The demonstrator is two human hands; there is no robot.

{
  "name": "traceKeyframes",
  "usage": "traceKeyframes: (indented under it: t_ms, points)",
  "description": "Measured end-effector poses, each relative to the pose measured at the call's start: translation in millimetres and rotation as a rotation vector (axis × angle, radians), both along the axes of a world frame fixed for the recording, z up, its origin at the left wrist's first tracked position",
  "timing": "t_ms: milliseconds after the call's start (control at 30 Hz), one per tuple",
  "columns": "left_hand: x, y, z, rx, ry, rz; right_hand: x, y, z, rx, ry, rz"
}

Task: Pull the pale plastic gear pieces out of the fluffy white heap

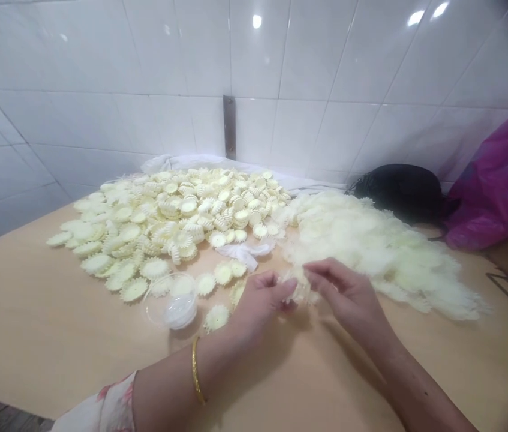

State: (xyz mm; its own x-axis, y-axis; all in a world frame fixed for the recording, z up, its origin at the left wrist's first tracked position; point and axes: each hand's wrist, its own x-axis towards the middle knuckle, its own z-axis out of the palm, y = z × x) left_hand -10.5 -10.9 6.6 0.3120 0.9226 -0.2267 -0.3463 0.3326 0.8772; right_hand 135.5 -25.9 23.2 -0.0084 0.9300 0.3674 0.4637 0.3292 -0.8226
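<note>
Near the desk (56, 336) edge, left hand (260, 300) and right hand (343, 294) pinch one petal piece (301, 288).
Clear cup (173, 305) sits left; petal pile (370, 246) right.

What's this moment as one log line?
left hand, right hand: pinching cream petal | rosette pile: left | loose petal heap: right

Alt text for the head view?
The left hand and right hand pinch a small cream frilled piece over a tan table. Leftward lie scalloped cream discs and a clear cup; rightward a fluffy cream heap, a black bundle, a magenta bag.
</note>
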Motion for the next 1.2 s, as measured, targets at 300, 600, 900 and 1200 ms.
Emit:
traceKeyframes:
  t_ms: [300,600,900,1200]
  points:
    - [0,0,-7.6,0.037,-0.115,-0.104,-7,-2,-0.6,-0.318,0.278,0.345]
    - [-1,4,-4.9,-0.04,-0.183,-0.214,2,5,-7.0,-0.391,0.404,0.398]
    - [-3,4,-1.9,-0.013,-0.17,-0.21,12,9,-2.8,-0.389,0.501,0.334]
    - [-2,2,-0.4,0.089,0.059,-0.107,9,5,0.8,-0.36,0.31,0.311]
